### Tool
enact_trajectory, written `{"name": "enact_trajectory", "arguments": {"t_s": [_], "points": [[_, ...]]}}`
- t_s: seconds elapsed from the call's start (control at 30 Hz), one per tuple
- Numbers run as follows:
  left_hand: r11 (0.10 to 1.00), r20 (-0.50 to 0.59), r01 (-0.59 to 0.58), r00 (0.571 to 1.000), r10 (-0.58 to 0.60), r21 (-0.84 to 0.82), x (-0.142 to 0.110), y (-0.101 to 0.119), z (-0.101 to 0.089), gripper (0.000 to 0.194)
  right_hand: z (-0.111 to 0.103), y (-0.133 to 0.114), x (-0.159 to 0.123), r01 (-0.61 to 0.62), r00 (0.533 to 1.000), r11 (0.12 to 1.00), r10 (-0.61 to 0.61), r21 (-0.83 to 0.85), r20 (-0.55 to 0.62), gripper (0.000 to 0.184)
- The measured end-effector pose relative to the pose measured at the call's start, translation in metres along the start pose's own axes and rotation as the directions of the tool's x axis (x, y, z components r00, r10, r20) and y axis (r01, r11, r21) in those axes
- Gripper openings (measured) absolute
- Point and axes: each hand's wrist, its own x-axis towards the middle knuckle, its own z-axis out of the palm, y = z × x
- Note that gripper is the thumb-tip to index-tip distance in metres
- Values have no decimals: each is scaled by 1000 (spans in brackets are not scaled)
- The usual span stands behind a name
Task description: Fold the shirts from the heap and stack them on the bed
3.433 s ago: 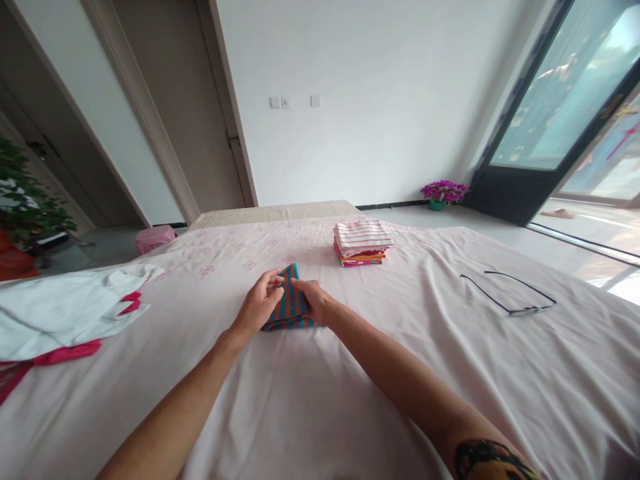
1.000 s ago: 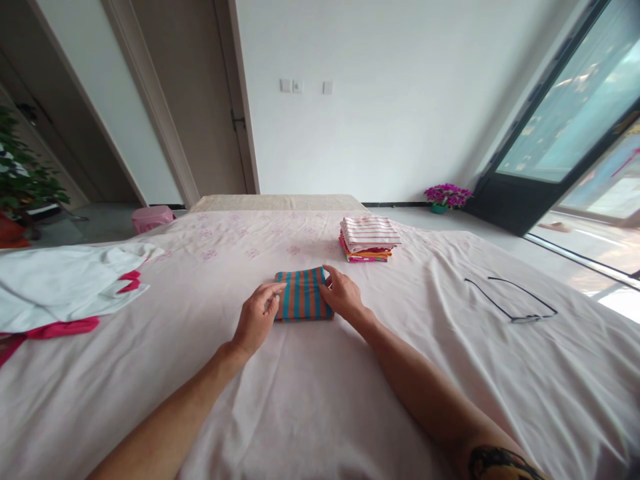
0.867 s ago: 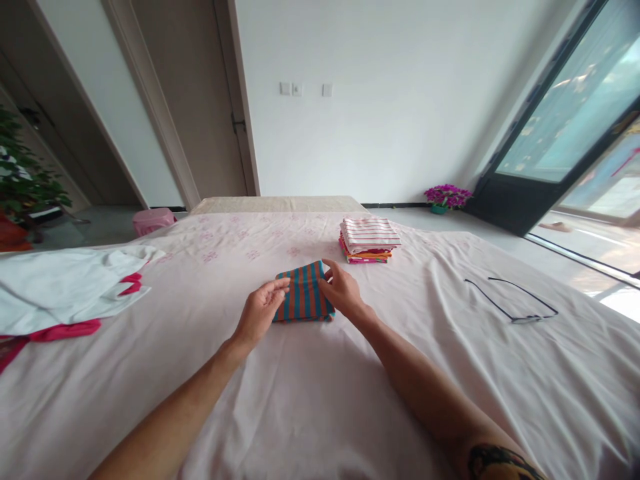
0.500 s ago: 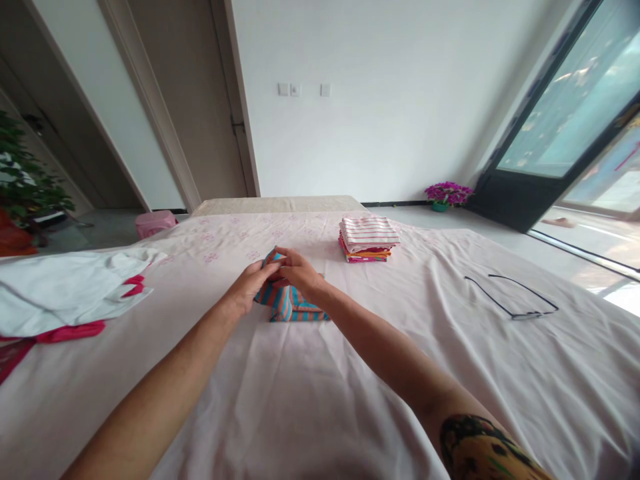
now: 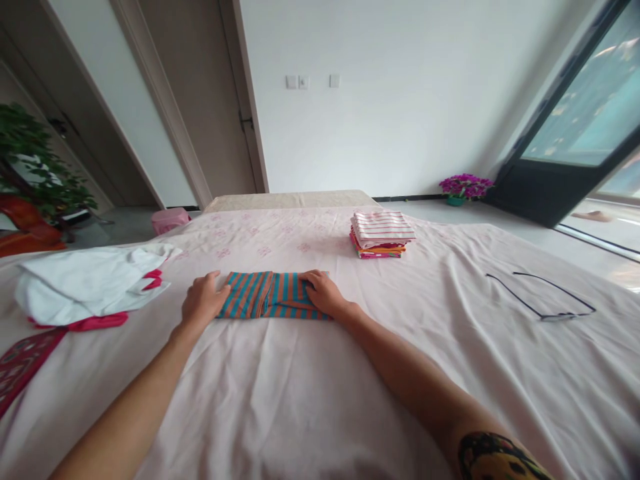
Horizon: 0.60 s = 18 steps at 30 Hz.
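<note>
A blue and orange striped cloth garment (image 5: 247, 295) lies folded on the sheet-covered surface, a long flat strip with a fold line near its middle. At its left end rests my left hand (image 5: 203, 299), thumb and fingers apart, the thumb touching the cloth's edge. My right hand (image 5: 324, 293) lies across the right end, fingers stretched over the stripes. What lies under the right palm is hidden. Farther back and to the right sits a stack of folded clothes (image 5: 383, 230), a white one with red stripes on top.
White and red clothing (image 5: 85, 283) lies loose at the left, beside a dark red patterned piece (image 5: 30, 363). Eyeglasses (image 5: 545, 300) rest on the wrinkled pale pink sheet (image 5: 300, 393) at the right. Beyond it are a pink stool (image 5: 170, 220) and purple flowers (image 5: 465, 187).
The striped garment went from being bunched under both hands to lying flat in a long strip. My left hand moved left, and my right hand shifted right. The view turned slightly left.
</note>
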Motion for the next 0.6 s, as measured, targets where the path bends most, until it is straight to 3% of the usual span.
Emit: {"name": "enact_trajectory", "arguments": {"t_s": [0.07, 0.23, 0.37, 0.5, 0.6], "points": [[985, -38, -86, 995, 93, 150, -9, 20, 4, 43, 3, -1, -2, 48, 999, 998, -49, -51, -16, 40], [951, 141, -205, 974, 176, 231, -27, 66, 32, 44, 5, -3, -4, 90, 996, 988, -93, -122, -18, 33], [916, 217, -227, 963, 160, 330, -21, 72, 47, 32, 5, -2, -5, 94, 995, 985, -98, -143, -22, 32], [948, 293, -155, 954, 71, 278, -8, 69, 40, 35, 4, -2, -6, 88, 996, 986, -91, -140, -16, 33], [971, 283, -47, 959, -22, 233, -1, 72, 31, 38, 3, -3, -5, 83, 996, 987, -85, -140, -8, 33]]}}
